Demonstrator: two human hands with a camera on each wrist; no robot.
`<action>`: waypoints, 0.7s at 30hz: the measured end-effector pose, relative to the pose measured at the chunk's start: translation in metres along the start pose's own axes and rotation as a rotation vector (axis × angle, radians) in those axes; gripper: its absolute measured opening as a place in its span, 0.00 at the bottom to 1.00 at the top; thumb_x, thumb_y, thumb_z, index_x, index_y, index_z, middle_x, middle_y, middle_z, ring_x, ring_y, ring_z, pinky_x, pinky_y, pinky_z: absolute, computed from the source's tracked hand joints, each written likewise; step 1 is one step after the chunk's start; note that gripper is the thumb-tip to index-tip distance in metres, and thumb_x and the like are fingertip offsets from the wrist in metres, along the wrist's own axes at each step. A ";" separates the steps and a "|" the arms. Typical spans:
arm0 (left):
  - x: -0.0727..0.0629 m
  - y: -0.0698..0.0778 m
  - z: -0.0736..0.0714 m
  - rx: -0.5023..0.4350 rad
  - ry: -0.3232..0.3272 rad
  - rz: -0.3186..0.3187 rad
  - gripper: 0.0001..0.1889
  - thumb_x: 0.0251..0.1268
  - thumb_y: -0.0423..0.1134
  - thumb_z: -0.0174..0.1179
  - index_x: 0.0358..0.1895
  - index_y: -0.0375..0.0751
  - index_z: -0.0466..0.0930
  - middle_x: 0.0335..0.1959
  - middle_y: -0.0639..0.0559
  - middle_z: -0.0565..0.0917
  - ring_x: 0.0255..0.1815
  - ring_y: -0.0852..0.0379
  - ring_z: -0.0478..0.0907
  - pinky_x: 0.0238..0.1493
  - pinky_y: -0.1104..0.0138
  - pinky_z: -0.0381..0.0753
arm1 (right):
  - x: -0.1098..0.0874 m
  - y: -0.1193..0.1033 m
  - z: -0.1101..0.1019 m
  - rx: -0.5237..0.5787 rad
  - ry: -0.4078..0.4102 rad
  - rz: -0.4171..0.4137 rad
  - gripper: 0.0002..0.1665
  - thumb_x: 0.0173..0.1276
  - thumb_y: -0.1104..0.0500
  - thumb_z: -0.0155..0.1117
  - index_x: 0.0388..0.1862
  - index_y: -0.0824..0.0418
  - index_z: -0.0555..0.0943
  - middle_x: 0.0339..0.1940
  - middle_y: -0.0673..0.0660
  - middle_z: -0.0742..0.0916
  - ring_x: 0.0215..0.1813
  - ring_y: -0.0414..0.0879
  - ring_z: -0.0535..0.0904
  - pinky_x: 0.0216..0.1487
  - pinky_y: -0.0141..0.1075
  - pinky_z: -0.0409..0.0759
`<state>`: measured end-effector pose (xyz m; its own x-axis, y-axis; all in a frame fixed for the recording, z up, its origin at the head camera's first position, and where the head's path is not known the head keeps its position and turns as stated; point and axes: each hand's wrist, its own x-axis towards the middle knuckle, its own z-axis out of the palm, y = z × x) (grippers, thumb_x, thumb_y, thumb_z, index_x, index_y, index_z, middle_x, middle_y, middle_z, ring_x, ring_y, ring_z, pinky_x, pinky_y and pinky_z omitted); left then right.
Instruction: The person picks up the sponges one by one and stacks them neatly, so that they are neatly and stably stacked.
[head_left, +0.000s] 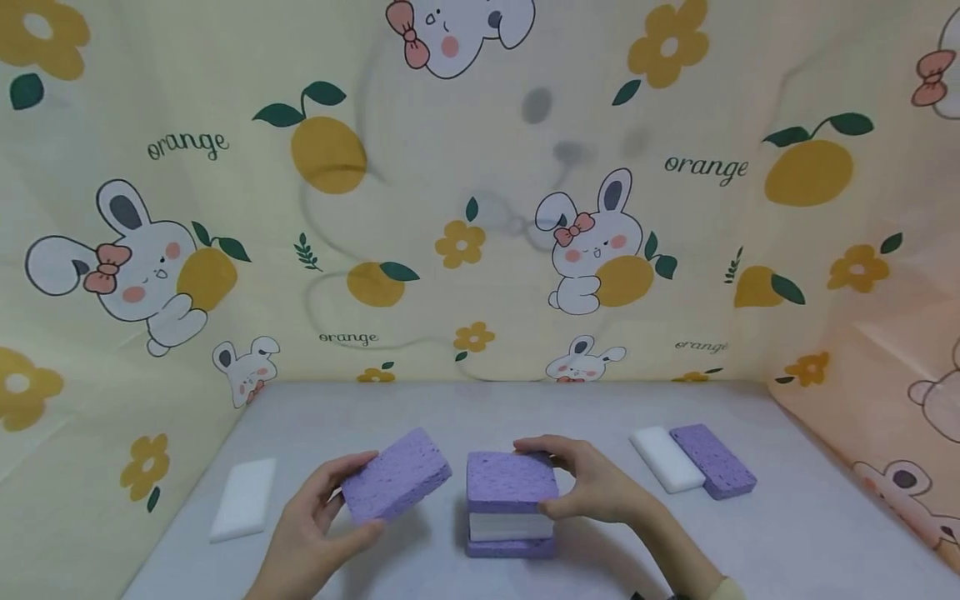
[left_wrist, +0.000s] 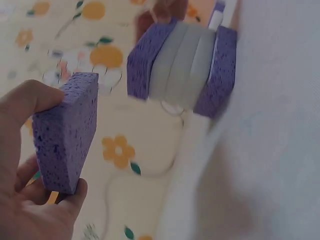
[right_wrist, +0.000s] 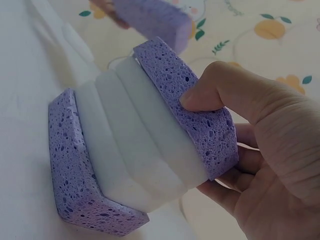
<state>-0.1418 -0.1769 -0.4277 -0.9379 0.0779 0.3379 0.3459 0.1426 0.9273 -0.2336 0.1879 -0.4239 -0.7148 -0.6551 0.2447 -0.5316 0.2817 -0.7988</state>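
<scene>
My left hand (head_left: 311, 542) grips a purple sponge (head_left: 397, 475) by its edges, tilted and raised above the table to the left of a stack. In the left wrist view the thumb (left_wrist: 37, 95) lies on one edge and fingers support the opposite one. My right hand (head_left: 596, 485) holds the top purple sponge (head_left: 512, 482) of the stack, thumb on the near side. Under that sponge, three white sponges (right_wrist: 132, 135) are layered, and another purple sponge (right_wrist: 75, 165) forms the base on the table. In the right wrist view the layers sit slightly uneven.
A white sponge (head_left: 243, 500) lies flat at the table's left. To the right, another white sponge (head_left: 667, 460) lies against a purple sponge (head_left: 712, 461). A patterned cloth (head_left: 480, 292) rises behind the grey-white table (head_left: 337, 408) and along both sides.
</scene>
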 end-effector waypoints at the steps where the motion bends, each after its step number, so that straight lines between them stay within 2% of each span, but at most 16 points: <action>1: 0.001 0.004 0.003 -0.009 -0.018 0.033 0.37 0.48 0.32 0.77 0.64 0.41 0.71 0.64 0.48 0.73 0.65 0.50 0.68 0.64 0.71 0.71 | 0.000 0.000 0.000 0.003 -0.001 -0.005 0.41 0.50 0.64 0.75 0.66 0.55 0.75 0.60 0.50 0.81 0.60 0.49 0.76 0.65 0.36 0.72; 3: 0.003 0.012 0.009 -0.023 -0.046 0.068 0.37 0.49 0.31 0.77 0.64 0.40 0.71 0.64 0.47 0.73 0.65 0.49 0.68 0.64 0.70 0.71 | 0.000 0.001 0.001 0.016 -0.003 -0.005 0.41 0.50 0.64 0.75 0.67 0.56 0.74 0.60 0.51 0.81 0.60 0.49 0.75 0.66 0.36 0.72; 10: 0.015 0.032 0.030 -0.065 -0.115 0.123 0.38 0.47 0.32 0.78 0.64 0.42 0.70 0.64 0.45 0.71 0.64 0.48 0.69 0.63 0.65 0.73 | 0.001 0.000 0.000 0.034 -0.007 -0.004 0.43 0.50 0.64 0.75 0.68 0.61 0.72 0.60 0.51 0.81 0.61 0.50 0.75 0.67 0.37 0.71; 12: 0.020 0.034 0.035 -0.082 -0.140 0.163 0.37 0.47 0.31 0.78 0.63 0.41 0.70 0.63 0.43 0.71 0.63 0.47 0.70 0.63 0.63 0.73 | 0.001 0.000 0.001 0.037 -0.010 -0.003 0.44 0.50 0.64 0.75 0.68 0.63 0.71 0.60 0.51 0.81 0.61 0.50 0.75 0.67 0.37 0.70; 15: 0.029 0.034 0.043 -0.083 -0.173 0.186 0.37 0.47 0.31 0.78 0.63 0.42 0.71 0.63 0.44 0.73 0.64 0.49 0.70 0.66 0.63 0.70 | 0.002 0.001 0.001 0.055 -0.013 0.002 0.45 0.50 0.64 0.75 0.69 0.65 0.70 0.60 0.53 0.80 0.61 0.51 0.75 0.67 0.37 0.70; 18: 0.039 0.033 0.051 -0.065 -0.208 0.195 0.37 0.47 0.32 0.78 0.64 0.44 0.73 0.63 0.48 0.74 0.65 0.51 0.70 0.68 0.63 0.67 | 0.002 0.001 0.001 0.084 -0.013 0.006 0.46 0.50 0.64 0.75 0.70 0.63 0.68 0.60 0.53 0.80 0.60 0.51 0.75 0.66 0.37 0.72; 21: 0.047 0.031 0.060 -0.056 -0.247 0.179 0.37 0.47 0.33 0.78 0.64 0.46 0.73 0.63 0.50 0.74 0.65 0.53 0.70 0.68 0.64 0.67 | 0.003 0.001 0.001 0.109 -0.016 -0.026 0.45 0.50 0.66 0.74 0.68 0.61 0.69 0.58 0.54 0.80 0.58 0.52 0.77 0.64 0.39 0.74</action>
<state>-0.1737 -0.1099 -0.3923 -0.8254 0.3357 0.4539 0.4969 0.0506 0.8663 -0.2354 0.1856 -0.4243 -0.6936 -0.6725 0.2581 -0.4969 0.1872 -0.8474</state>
